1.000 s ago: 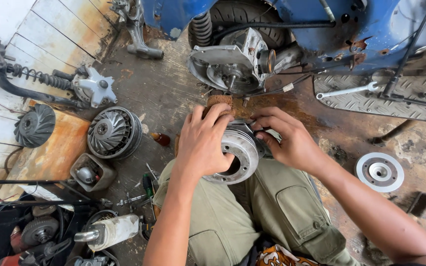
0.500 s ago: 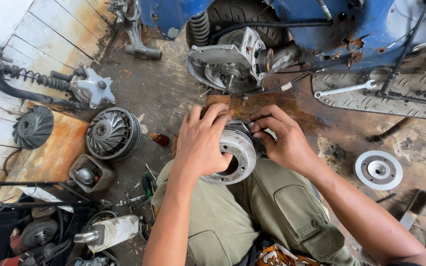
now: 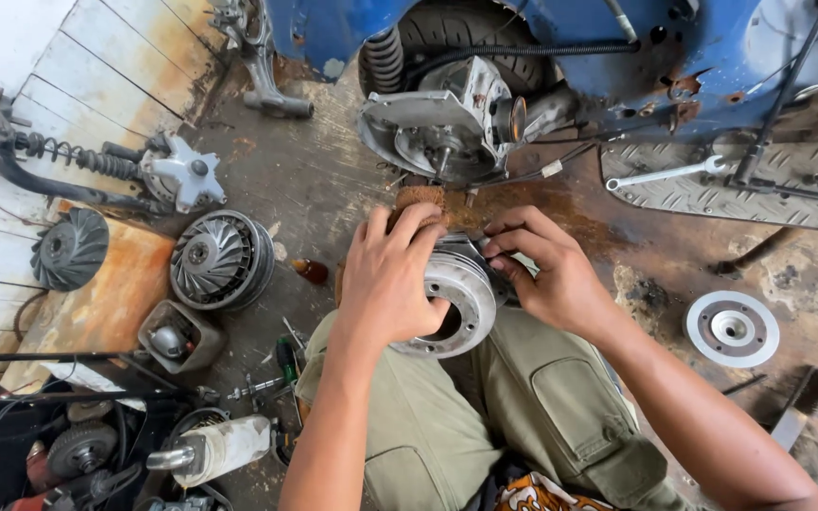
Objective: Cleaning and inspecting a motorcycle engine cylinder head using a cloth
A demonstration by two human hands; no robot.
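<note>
Head cam, middle of the frame: left hand has its grip wrapped over the top of a round silver drum part sitting on the knees, right hand pinching at its upper right edge. Finned fan wheel lies centre left, a flat metal disc at right. Looks risky: that drum could roll off the lap onto the grimy floor if either grip slackens.
</note>
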